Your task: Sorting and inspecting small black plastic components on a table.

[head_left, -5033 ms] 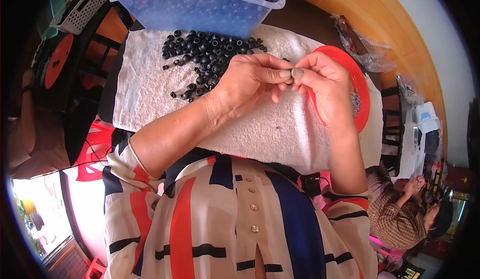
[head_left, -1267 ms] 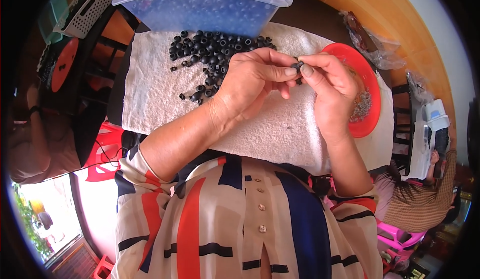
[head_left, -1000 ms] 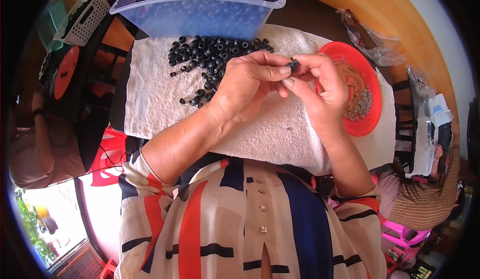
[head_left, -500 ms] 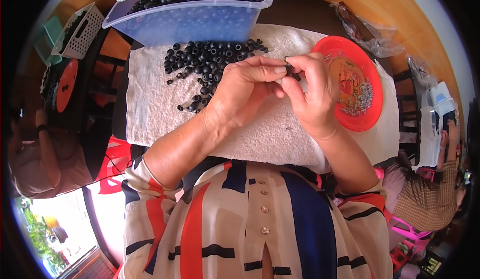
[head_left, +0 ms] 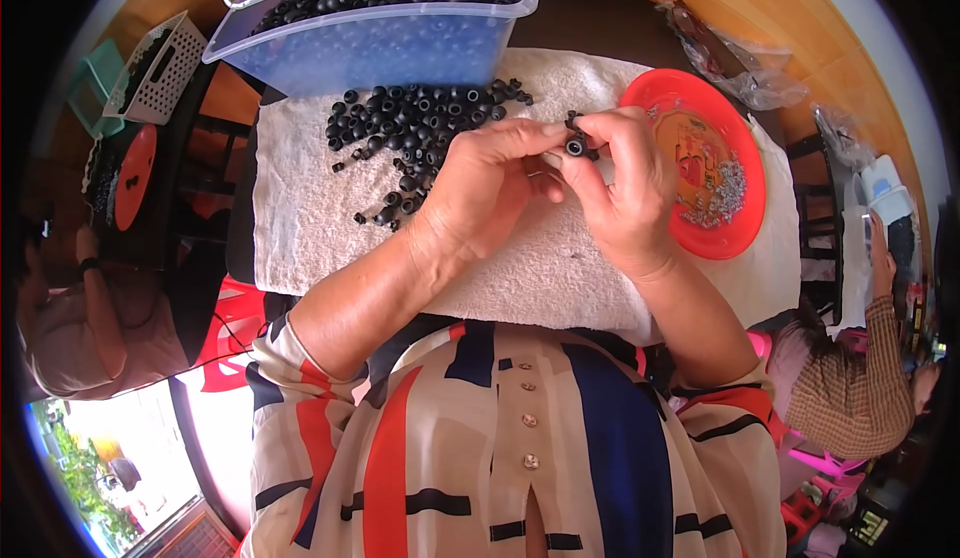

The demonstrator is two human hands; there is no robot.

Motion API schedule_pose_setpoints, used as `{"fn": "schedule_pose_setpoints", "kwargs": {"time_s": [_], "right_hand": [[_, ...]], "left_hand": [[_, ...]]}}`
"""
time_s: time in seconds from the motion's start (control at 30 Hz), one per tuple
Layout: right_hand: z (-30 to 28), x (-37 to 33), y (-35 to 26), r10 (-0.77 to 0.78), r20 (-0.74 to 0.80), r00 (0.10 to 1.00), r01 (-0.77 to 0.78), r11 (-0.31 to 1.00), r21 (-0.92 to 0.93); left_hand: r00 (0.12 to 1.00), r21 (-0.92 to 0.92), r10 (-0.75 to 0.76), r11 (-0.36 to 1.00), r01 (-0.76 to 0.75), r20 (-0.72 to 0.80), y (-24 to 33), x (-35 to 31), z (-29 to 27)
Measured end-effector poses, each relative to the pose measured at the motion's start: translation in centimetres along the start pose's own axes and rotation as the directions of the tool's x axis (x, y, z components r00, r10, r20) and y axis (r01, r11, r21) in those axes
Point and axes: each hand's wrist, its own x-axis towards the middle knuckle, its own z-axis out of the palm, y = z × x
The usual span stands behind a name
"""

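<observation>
Above the white towel (head_left: pixel 540 278), my two hands meet at the middle. My right hand (head_left: pixel 635 183) pinches a small black plastic cord lock (head_left: pixel 575 146) between thumb and forefinger, its round hole facing up; another small dark bit shows just above it. Close on the left side of that piece is my left hand (head_left: pixel 485 183), its thumb and fingers pressed together and curled; whatever they hold is hidden. A pile of black cord lock parts (head_left: pixel 410 123) lies to the left. In a red dish (head_left: pixel 740 243) on the right are many tiny silvery pieces (head_left: pixel 725 198).
A clear plastic bin (head_left: pixel 380 53) full of similar black parts stands at the back. Plastic bags (head_left: pixel 750 78) lie at the far right. A white basket (head_left: pixel 165 68) and a red lid-like disc (head_left: pixel 135 178) are on the left. Other people sit on both sides.
My left thumb has lifted back off the black piece, so its ringed end now shows in my right hand. At the right, a co-worker's arm has shifted.
</observation>
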Motion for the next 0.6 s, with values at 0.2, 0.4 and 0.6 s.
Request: {"fn": "schedule_pose_setpoints", "kwargs": {"time_s": [0.2, 0.4, 0.6], "right_hand": [[-1.0, 0.1, 0.3, -0.031, 0.022, 0.999, 0.031, 0.999, -0.021], [-1.1, 0.2, 0.3, -0.073, 0.036, 0.997, 0.073, 0.997, 0.017], [-0.6, 0.7, -0.2, -0.094, 0.057, 0.994, 0.087, 0.990, 0.108]], "left_hand": [[0.998, -0.029, -0.041, 0.999, 0.043, 0.040, 0.0, 0.4, -0.2], [1.000, 0.059, 0.001, 0.998, 0.000, -0.003, 0.4, -0.1, 0.3], [0.958, 0.318, 0.287, 0.907, -0.275, 0.009, 0.2, -0.1, 0.6]]}}
